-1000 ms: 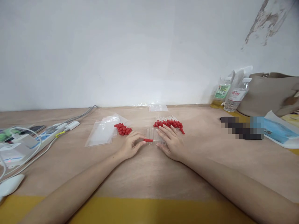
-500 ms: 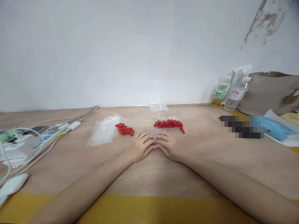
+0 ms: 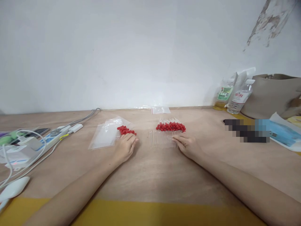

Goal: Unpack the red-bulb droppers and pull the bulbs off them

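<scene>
My left hand [image 3: 125,147] rests on the wooden table with its fingers curled together at the near edge of a small pile of red rubber caps [image 3: 126,130]. What the fingertips hold is hidden. My right hand [image 3: 186,144] pinches the right edge of a row of clear thin tubes [image 3: 161,138] lying flat on the table. Just behind them lies a row of tubes fitted with red caps [image 3: 170,126]. The hands are apart, one on each side of the clear tubes.
Clear zip bags [image 3: 103,135] lie left of the caps, and another small bag [image 3: 160,110] lies by the wall. A power strip with cables [image 3: 35,141] and a white mouse [image 3: 13,188] sit far left. Two bottles [image 3: 232,94], a beige bag [image 3: 272,94] and blue-white packaging [image 3: 282,131] stand right.
A second ago both hands met over the clear tubes with a red-capped piece between them. Now the left hand has moved left to the cap pile and the right hand has shifted right.
</scene>
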### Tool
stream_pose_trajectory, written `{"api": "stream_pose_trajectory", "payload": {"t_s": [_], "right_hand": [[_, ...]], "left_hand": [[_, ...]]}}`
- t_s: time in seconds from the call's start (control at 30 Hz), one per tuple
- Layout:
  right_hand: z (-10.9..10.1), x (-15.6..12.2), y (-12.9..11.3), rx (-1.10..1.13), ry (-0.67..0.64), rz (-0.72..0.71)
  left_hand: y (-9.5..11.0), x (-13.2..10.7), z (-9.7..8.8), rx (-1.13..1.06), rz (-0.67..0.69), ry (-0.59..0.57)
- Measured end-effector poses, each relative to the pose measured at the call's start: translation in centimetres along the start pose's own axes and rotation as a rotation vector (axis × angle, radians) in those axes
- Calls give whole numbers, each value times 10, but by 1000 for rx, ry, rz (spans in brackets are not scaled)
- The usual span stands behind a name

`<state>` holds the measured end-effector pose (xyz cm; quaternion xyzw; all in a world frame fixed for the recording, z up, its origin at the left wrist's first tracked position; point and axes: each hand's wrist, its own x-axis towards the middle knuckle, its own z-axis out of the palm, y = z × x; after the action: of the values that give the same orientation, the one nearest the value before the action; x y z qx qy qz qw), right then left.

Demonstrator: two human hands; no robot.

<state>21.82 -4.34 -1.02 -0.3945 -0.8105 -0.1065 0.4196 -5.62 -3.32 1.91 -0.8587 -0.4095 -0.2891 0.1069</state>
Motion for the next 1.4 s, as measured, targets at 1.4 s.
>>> {"api": "stream_pose_trajectory", "payload": {"t_s": [1.4], "right_hand": [[58, 53, -63, -313, -328, 204]], "left_hand": [[-126, 31, -3, -84, -669, -51]]}}
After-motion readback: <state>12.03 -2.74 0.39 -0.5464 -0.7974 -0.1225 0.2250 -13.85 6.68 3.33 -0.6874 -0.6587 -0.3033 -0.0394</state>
